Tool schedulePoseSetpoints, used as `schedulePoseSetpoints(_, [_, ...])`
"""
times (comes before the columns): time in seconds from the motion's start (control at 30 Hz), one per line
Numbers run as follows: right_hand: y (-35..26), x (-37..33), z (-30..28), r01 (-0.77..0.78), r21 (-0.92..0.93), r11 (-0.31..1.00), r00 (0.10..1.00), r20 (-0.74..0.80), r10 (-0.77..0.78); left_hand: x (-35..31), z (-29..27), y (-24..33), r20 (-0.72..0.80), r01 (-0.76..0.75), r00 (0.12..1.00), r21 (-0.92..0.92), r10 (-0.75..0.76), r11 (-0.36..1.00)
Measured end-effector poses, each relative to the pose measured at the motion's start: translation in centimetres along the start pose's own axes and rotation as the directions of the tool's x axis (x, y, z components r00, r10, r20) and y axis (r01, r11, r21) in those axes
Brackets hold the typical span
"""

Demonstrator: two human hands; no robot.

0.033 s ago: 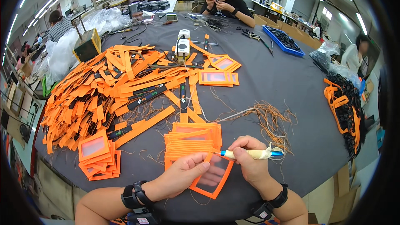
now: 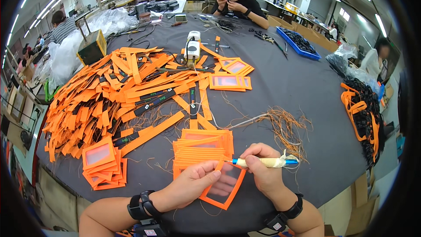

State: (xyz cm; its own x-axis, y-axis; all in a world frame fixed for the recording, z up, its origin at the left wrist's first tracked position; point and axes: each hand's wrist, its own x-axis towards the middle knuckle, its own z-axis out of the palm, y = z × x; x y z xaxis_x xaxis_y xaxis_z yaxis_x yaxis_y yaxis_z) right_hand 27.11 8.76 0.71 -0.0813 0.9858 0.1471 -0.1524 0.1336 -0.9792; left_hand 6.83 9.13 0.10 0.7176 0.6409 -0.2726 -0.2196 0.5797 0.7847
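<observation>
My left hand (image 2: pixel 193 184) pinches the upper corner of an orange-bordered piece with a clear window (image 2: pixel 219 196); some of its fingers show through the window. My right hand (image 2: pixel 265 171) grips a blue pen-shaped tool (image 2: pixel 267 162) wrapped in cream tape. Its thin tip points left and meets, or nearly meets, the orange edge beside my left fingertips; contact is too small to tell. Just beyond my left hand lies a fanned stack of similar orange-bordered pieces (image 2: pixel 201 142). Another pile of window pieces (image 2: pixel 98 156) sits to the left.
A big heap of orange and black straps (image 2: pixel 96 101) covers the table's left. Loose orange threads (image 2: pixel 285 125) lie beyond my right hand. A white power socket (image 2: pixel 192 48) stands mid-table, a blue tray (image 2: pixel 298 43) far right. Across the table sits another person (image 2: pixel 239 0).
</observation>
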Motion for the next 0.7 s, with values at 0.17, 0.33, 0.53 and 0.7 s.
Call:
schedulePoseSetpoints(0.17, [-0.03,-0.13,0.04,0.004,0.012,1.000,1.000,-0.014,-0.004,0.05,0.02,-0.01,0.005,0.009,1.000,0.001,-0.009,1.000])
schedulePoseSetpoints(0.33, [0.43,-0.09,-0.24,0.012,0.023,1.000,1.000,-0.012,-0.011,0.09,0.04,0.04,0.002,0.017,1.000,0.002,-0.017,1.000])
schedulePoseSetpoints(0.53, [0.72,0.18,-0.32,-0.022,0.063,0.998,0.999,0.040,0.019,-0.14,-0.21,-0.01,-0.022,0.009,1.000,0.007,-0.009,1.000])
schedulePoseSetpoints(0.7, [0.15,-0.29,-0.63,-0.026,0.064,0.998,0.999,0.027,0.025,0.13,0.11,0.07,0.000,0.021,1.000,0.009,-0.021,1.000])
